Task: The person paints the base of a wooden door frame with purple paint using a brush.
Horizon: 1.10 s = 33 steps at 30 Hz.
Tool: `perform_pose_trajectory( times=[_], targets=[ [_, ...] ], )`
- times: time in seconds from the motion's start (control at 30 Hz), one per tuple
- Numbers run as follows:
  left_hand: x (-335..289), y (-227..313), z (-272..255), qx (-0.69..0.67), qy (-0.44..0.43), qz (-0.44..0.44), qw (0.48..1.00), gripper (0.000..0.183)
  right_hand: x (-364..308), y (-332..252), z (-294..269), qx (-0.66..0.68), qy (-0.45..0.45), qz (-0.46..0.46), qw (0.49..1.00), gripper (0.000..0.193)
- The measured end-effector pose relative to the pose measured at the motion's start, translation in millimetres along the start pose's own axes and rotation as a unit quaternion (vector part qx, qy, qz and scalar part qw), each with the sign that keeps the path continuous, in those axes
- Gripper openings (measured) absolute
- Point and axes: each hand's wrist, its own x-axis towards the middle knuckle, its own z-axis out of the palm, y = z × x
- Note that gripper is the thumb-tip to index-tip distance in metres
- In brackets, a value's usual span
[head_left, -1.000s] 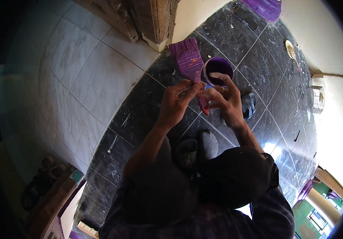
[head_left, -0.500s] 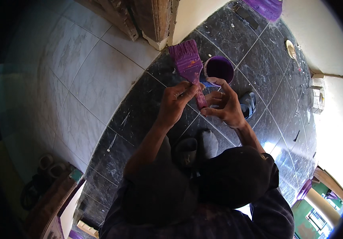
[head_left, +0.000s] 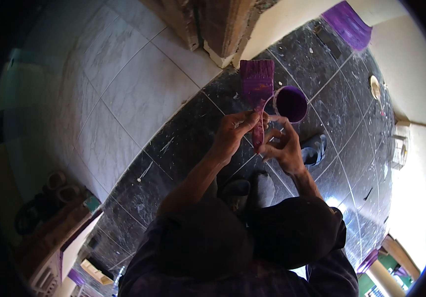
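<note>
Above the dark tiled floor point(head_left: 341, 141), the left hand point(head_left: 231, 134) pinches the handle of a purple-coated paintbrush point(head_left: 258, 88), bristles forward. The right hand point(head_left: 287, 149), fingers parted and curved, is at the handle's end; contact cannot be determined. A purple-lined container point(head_left: 292, 91) stands right of the brush.

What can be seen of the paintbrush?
The wide, flat paintbrush looks purple with paint: clumped bristles, broad orange-flecked neck, narrow reddish handle. Held over dark floor tiles, left of an open container, it points bristles away from the person. The left hand pinches the handle; whether the right hand touches it is unclear.
</note>
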Motion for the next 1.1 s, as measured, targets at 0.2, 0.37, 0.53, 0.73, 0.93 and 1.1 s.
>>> perform_pose_trajectory(
  times=[0.2, 0.37, 0.53, 0.73, 0.93, 1.1],
  targets=[
    [-4, -3, -18, 0.056, -0.022, 0.046, 0.997, 0.03, -12, 16, -20, -0.048, -0.013, 0.019, 0.999, 0.039],
    [-14, -11, -45, 0.079, -0.007, 0.03, 0.996, 0.03, -3, 0, -43, -0.142, 0.037, -0.041, 0.988, 0.022],
    [-17, -12, -49, 0.058, -0.009, 0.012, 0.998, 0.03, 10, -22, -40, -0.222, 0.103, -0.068, 0.967, 0.042],
    [-21, 1, -50, 0.013, -0.008, -0.017, 1.0, 0.035, 32, -34, -14, -0.045, 0.159, 0.025, 0.986, 0.045],
    [-16, 7, -54, 0.003, -0.037, -0.024, 0.999, 0.031, 42, -33, -14, -0.304, 0.08, -0.021, 0.949, 0.043],
    [-16, 11, -59, 0.005, -0.029, -0.021, 0.999, 0.032, 60, -33, 23, -0.246, -0.006, 0.003, 0.969, 0.044]
  ],
)
